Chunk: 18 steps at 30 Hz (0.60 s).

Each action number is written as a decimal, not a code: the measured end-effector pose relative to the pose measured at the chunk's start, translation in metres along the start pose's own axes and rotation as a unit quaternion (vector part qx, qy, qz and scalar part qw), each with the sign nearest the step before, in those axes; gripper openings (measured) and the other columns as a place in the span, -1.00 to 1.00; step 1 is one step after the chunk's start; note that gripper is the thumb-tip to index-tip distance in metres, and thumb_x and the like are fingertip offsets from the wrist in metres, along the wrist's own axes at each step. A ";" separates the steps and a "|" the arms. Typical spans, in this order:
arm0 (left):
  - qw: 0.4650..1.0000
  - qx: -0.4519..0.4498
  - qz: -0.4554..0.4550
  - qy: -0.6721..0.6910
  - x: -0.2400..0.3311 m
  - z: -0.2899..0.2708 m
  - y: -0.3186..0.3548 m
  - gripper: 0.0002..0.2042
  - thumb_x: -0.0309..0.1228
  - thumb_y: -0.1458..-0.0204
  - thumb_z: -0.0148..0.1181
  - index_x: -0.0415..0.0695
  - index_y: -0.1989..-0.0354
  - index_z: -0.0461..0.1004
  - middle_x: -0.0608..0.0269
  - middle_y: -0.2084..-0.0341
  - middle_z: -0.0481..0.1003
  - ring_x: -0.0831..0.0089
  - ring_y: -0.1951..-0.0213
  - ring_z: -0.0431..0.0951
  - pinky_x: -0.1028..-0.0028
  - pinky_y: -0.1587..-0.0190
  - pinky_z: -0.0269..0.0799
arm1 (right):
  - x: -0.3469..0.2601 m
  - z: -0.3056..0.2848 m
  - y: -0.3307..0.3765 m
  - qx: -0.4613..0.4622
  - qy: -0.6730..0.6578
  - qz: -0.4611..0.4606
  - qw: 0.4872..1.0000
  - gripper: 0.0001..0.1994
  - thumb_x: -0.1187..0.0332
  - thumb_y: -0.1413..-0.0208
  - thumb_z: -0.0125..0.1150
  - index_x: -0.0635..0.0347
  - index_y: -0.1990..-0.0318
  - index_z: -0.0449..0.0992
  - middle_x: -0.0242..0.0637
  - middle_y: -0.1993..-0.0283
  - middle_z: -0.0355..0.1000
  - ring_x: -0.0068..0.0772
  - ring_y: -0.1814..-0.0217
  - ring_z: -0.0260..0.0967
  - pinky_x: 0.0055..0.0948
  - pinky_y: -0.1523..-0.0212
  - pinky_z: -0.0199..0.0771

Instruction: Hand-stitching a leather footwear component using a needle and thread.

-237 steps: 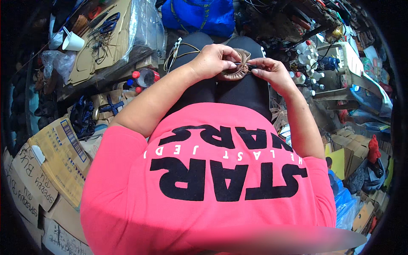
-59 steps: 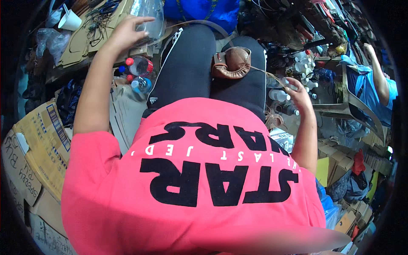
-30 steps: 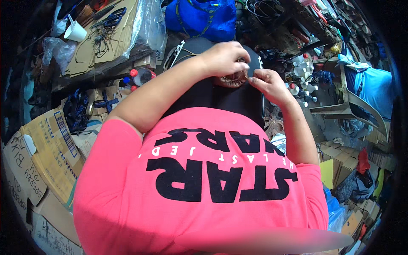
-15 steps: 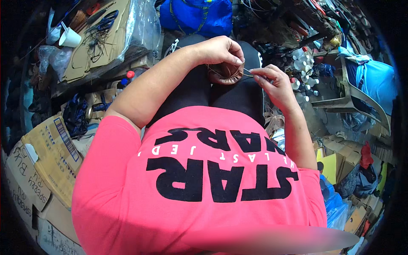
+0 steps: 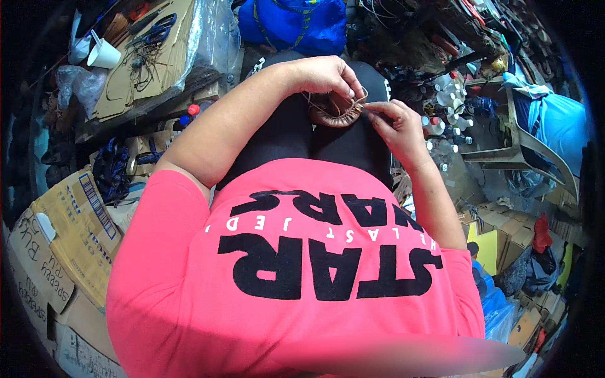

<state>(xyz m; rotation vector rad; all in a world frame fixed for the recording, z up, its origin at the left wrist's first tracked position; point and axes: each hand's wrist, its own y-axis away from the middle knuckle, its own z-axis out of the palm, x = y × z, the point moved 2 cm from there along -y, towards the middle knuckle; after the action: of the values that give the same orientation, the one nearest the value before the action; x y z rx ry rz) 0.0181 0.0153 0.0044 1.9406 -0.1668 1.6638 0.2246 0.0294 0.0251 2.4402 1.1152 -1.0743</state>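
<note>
A brown leather shoe upper [image 5: 338,118] with a puckered, stitched edge lies on my lap between my black-clad thighs. My left hand [image 5: 331,77] reaches over it from the far left, fingers pinched at a thin pale lace [image 5: 365,94] that loops above the leather's right side. From the right, my right hand [image 5: 401,129] has its thumb and forefinger at the puckered edge. They seem to pinch the lace there, though its end is too small to see clearly. My left fingers hide part of the upper's far side.
A blue bag [image 5: 293,28] stands beyond my knees. On the left, scissors [image 5: 161,28] lie on cardboard [image 5: 120,94] beside a white cup [image 5: 104,54]. Several plastic bottles [image 5: 450,120] and a chair [image 5: 526,151] stand on the right. Cardboard boxes [image 5: 75,211] are at the near left.
My right hand has moved inward and up against the upper's edge, where before it held the lace stretched out to the right. The lace now loops near my left fingertips.
</note>
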 end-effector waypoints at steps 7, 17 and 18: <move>0.999 -0.009 0.014 -0.048 0.001 -0.005 -0.008 -0.77 -0.47 0.01 0.19 -0.28 0.17 0.53 0.24 0.33 0.56 0.55 0.27 0.53 0.55 0.12 0.43 | 0.017 -0.001 -0.011 -0.020 -0.037 0.006 0.999 -0.82 0.50 0.06 0.24 0.09 0.24 0.59 -0.29 0.40 0.40 -0.43 0.35 0.36 -0.52 0.30 0.35; 0.995 -0.038 0.021 -0.085 -0.002 -0.008 -0.014 -0.77 -0.46 0.04 0.24 -0.23 0.18 0.54 0.28 0.34 0.56 0.57 0.29 0.52 0.54 0.14 0.44 | 0.034 0.004 -0.022 -0.082 -0.153 0.030 0.984 -0.86 0.49 0.02 0.24 0.13 0.27 0.61 -0.44 0.42 0.37 -0.59 0.33 0.24 -0.59 0.26 0.27; 0.995 -0.032 0.028 -0.095 -0.001 -0.008 -0.012 -0.77 -0.45 0.04 0.25 -0.22 0.19 0.54 0.29 0.35 0.56 0.58 0.30 0.52 0.54 0.16 0.43 | 0.026 0.004 -0.021 -0.060 -0.103 0.015 0.993 -0.86 0.49 0.05 0.26 0.12 0.29 0.61 -0.40 0.45 0.37 -0.55 0.37 0.27 -0.57 0.29 0.29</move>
<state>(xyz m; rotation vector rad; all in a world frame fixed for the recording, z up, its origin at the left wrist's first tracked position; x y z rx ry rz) 0.0160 0.0294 -0.0004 2.0616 -0.3456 1.4871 0.2189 0.0558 0.0053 2.1903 1.0412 -1.1826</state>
